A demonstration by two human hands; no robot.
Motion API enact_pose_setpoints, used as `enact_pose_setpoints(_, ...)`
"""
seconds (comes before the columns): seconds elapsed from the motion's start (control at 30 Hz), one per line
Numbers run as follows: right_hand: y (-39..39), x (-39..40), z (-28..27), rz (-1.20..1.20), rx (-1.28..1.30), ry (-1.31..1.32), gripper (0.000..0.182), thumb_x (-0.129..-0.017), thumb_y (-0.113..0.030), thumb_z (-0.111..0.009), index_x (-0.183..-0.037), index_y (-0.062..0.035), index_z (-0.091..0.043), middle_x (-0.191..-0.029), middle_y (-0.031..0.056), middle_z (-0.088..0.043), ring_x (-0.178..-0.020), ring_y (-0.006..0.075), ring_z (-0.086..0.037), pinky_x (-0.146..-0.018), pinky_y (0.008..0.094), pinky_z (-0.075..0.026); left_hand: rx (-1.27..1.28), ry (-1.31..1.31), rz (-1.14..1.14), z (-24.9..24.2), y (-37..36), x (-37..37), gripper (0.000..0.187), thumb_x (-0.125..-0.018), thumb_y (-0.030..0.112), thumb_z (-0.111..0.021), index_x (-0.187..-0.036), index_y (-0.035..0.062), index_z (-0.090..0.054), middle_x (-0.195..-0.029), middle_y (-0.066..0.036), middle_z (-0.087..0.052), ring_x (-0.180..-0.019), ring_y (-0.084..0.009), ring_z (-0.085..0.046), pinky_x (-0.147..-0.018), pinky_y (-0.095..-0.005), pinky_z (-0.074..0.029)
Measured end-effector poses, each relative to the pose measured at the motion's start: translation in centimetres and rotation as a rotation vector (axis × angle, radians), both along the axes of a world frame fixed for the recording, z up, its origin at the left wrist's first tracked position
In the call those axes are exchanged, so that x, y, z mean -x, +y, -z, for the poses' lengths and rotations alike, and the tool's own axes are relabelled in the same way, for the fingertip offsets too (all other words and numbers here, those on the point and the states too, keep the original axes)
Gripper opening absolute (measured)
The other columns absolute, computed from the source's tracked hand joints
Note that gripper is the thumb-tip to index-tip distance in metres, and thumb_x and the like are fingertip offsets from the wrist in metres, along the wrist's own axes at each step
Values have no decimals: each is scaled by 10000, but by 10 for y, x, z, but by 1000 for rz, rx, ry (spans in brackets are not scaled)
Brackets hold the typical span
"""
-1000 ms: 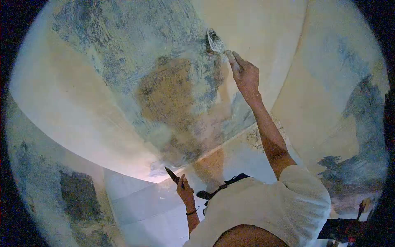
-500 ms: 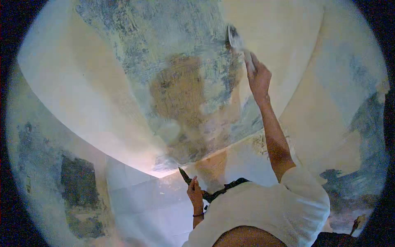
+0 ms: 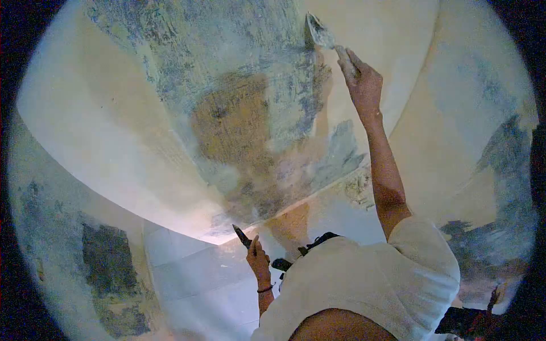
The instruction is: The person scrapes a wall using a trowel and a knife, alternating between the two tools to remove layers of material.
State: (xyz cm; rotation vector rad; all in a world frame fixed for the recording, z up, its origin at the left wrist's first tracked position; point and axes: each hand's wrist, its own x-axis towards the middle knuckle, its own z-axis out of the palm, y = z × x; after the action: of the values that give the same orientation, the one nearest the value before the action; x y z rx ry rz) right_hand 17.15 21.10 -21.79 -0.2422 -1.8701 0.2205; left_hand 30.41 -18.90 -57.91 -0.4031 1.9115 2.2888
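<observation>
My right hand [image 3: 364, 82] is raised at the upper right, its fingers wrapped round the pale handle of a trowel [image 3: 319, 33]. The trowel's whitish, smeared blade is at the right border of a rough blue-green patch [image 3: 227, 51] on the curved plaster surface; contact cannot be made out. Lower down, my left hand [image 3: 259, 262] grips a dark, pointed tool [image 3: 242, 236], its tip upward near the lower edge of the curved surface. A dark band circles the left wrist.
A pale sleeve and shirt [image 3: 364, 278] fill the lower middle, with a black object [image 3: 281, 264] beside them. Brown patches [image 3: 233, 119] mark the plaster. A pale blue wall [image 3: 199, 284] stands lower left. Dark and reddish items [image 3: 483, 318] are at the lower right.
The view has shifted slightly. The trowel and my right hand appear higher in the frame, and my left hand with its dark tool appears farther left. Both hands keep their grips.
</observation>
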Motion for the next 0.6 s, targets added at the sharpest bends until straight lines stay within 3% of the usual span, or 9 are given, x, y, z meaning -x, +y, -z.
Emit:
enact_pose_setpoints(0.13, 0, 1, 25, 4, 77, -69, 388, -892, -321, -693, -1203, -90, -682, -727, 206, -654, -608, 305, -646, -596, 369, -510, 9, 7, 25, -13, 8, 8, 341, -996, 301, -584, -1244, 76, -649, -595, 92, -332, -469, -23, -300, -412, -204, -290)
enact_pose_setpoints(0.27, 1, 20, -12, 51, -83, 61, 402, -889, -345, -692, -1198, -87, -685, -719, 202, -652, -630, 320, -649, -624, 382, -517, -63, -35, -13, -5, 15, 1, 336, -995, 287, -587, -1248, 75, -648, -617, 83, -354, -480, -23, -306, -422, -206, -295)
enact_pose_setpoints(0.37, -2, 3, -22, 33, 0, -8, 407, -888, -352, -690, -1190, -80, -688, -731, 207, -656, -631, 317, -651, -624, 376, -517, -75, -43, -9, -1, 16, 1, 343, -992, 294, -590, -1250, 76, -649, -633, 77, -371, -493, -22, -321, -432, -210, -307)
enact_pose_setpoints(0.47, 5, 1, 9, -6, 8, -10, 409, -885, -361, -693, -1180, -76, -693, -732, 206, -660, -619, 303, -649, -614, 373, -513, 34, 4, 46, 0, 13, 0, 349, -993, 302, -587, -1252, 77, -649, -620, 82, -359, -500, -22, -329, -442, -217, -328)
enact_pose_setpoints(0.57, 6, 13, 8, 7, -5, 36, 404, -886, -366, -693, -1174, -82, -697, -721, 201, -662, -600, 288, -643, -597, 376, -507, 83, -20, 34, -5, 12, -1, 355, -993, 313, -586, -1249, 76, -650, -603, 86, -348, -501, -24, -332, -444, -216, -329)
enact_pose_setpoints(0.6, 2, 14, -11, 83, -43, -56, 407, -889, -375, -686, -1175, -85, -698, -704, 191, -657, -583, 282, -633, -581, 379, -501, 31, 0, 16, -4, 12, -2, 354, -993, 311, -585, -1248, 73, -648, -586, 87, -341, -494, -23, -325, -434, -213, -312)
